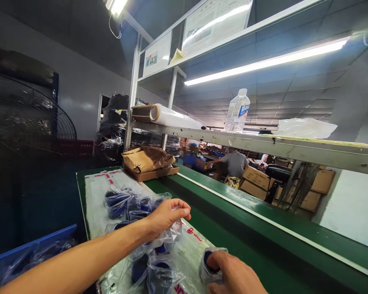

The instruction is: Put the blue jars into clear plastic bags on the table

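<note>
My left hand [167,214] is closed, thumb against curled fingers, above the white sheet. Crumpled clear plastic bag [174,233] shows just under its fingers and seems pinched in them; the other end is hidden. At the lower right, my right hand [237,271] grips a dark blue cup-shaped part [206,261] in clear plastic, its thumb or a finger at the open top. Several similar bagged blue parts [118,204] lie bunched on the sheet, behind and below my left forearm. Another bagged part [161,275] stands near the front, with its round opening upward.
Beyond the white sheet [95,192] runs a green belt surface [233,241] with a pale rail. A cardboard tray with brown paper [150,159] sits at the far end. Overhead, a shelf holds a film roll [174,116] and a bottle [237,112]. A blue bin [33,245] stands left.
</note>
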